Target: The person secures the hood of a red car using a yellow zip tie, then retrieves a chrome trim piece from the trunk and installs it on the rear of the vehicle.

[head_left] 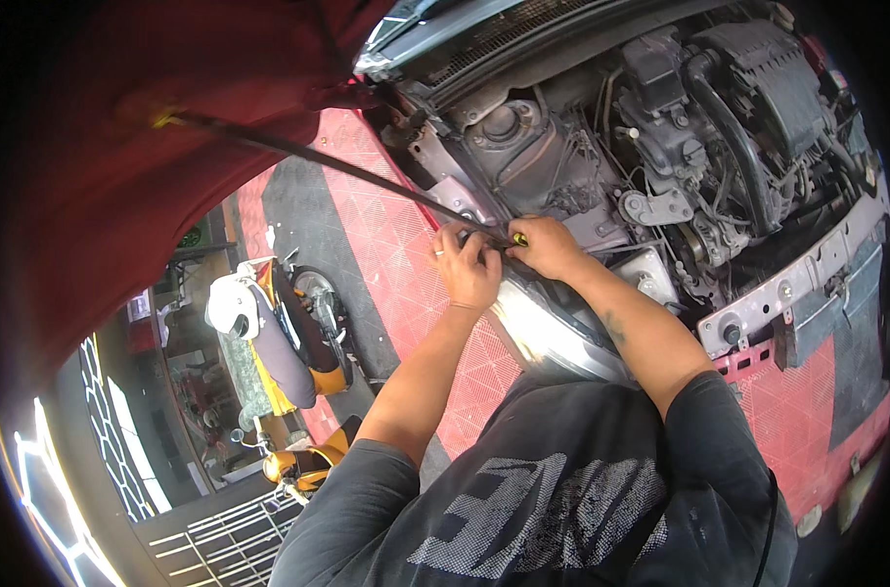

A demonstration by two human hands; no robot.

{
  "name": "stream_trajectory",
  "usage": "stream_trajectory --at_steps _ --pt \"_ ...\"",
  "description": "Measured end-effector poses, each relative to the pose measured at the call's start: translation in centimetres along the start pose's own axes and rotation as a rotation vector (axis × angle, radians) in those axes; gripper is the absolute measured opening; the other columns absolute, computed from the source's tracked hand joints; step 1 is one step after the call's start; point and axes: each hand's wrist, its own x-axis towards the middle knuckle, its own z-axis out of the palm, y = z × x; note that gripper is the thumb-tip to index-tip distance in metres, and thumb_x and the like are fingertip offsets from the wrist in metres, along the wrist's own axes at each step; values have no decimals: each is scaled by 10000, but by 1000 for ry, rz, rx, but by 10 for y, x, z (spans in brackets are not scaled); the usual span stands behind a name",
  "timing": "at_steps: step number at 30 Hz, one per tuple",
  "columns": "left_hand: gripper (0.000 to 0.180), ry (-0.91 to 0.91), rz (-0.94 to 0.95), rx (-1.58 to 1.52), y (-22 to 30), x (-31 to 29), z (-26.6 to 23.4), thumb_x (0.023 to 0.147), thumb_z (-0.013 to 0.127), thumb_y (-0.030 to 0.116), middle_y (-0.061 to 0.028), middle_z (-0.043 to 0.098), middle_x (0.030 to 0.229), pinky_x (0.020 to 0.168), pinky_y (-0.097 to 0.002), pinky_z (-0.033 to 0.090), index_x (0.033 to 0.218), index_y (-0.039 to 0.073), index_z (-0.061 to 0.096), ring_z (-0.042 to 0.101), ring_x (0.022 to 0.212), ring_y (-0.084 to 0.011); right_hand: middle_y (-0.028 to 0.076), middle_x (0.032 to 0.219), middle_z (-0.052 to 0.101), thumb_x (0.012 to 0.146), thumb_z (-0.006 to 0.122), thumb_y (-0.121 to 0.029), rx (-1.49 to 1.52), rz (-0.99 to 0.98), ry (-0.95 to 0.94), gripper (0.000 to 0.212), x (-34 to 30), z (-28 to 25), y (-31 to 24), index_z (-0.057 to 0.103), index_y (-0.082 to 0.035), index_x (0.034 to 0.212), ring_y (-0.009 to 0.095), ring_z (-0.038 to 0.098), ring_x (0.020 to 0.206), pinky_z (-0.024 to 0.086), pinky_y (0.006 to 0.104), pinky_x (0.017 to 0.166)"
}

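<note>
Both of my hands work close together above the car's headlight (pixel 555 331), at the front corner of the engine bay. In my right hand (pixel 551 250), the closed fingers grip a small tool with a yellow-green and black end (pixel 519 239); the rest of it is hidden, so its kind is unclear. My left hand (pixel 467 269) is just to its left, with fingers bent and pinched at the inner fender edge; what they hold, if anything, is hidden. A dark hood prop rod (pixel 318 157) slants down to the spot by my fingers.
The raised red hood (pixel 171 78) spans the upper left. On the right lies the engine (pixel 694 147), with a bare metal front crossmember (pixel 807 269) before it. A motorcycle (pixel 318 303) and a white helmet (pixel 232 305) stand at left on red and grey floor tiles (pixel 367 210).
</note>
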Motion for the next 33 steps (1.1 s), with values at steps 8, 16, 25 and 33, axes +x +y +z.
stream_trajectory --at_steps 8,16,25,33 --pt "208 -4 5 33 3 0 -12 794 709 178 -150 632 1228 1107 -546 344 977 103 774 534 1247 -373 154 1079 731 873 718 -172 -72 -47 139 269 -8 21 -7 783 -100 1125 393 714 1045 560 514 899" --pt "236 -14 -18 -23 -3 -9 -18 812 705 210 -143 623 1246 1117 -551 331 1013 121 789 523 1282 -357 196 1098 747 866 721 -151 -203 17 64 213 -9 14 -23 797 -80 1051 416 713 1068 561 527 936" --pt "216 32 -11 -123 -7 -8 -27 800 729 218 -103 653 1208 1118 -549 325 987 144 806 538 1292 -340 230 961 765 865 754 -267 -269 107 147 243 -13 20 -40 766 -79 1019 448 736 938 582 531 841" --pt "197 51 7 -202 -11 -10 -39 822 739 239 -82 668 1199 1107 -539 325 975 129 796 541 1309 -331 163 905 779 968 705 -201 218 450 -48 233 3 43 -11 772 -88 1160 246 714 778 565 419 749"
